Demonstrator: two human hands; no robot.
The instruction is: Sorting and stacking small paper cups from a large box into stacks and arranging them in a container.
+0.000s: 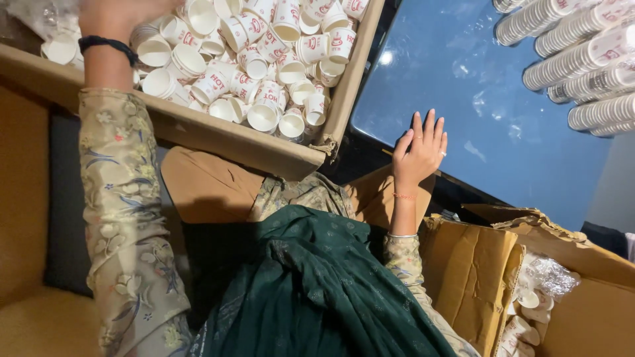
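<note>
Two hands: mine, one at eleven o'clock, one at three o'clock of centre.
Left hand: reaches into the cardboard box at the top edge; the fingers are cut off by the frame, so I cannot tell whether they are spread or closed on anything. A dark band sits on the wrist.
Right hand: flat and spread wide, fingers apart, holding nothing, resting on the blue worktop.
Loose paper cups: white with red print, heaped in the box, just beside my left hand.
Stacked cups: long rows lying on the worktop at one o'clock, well apart from my right hand.
Second box: at four o'clock, a few cups inside.
</note>
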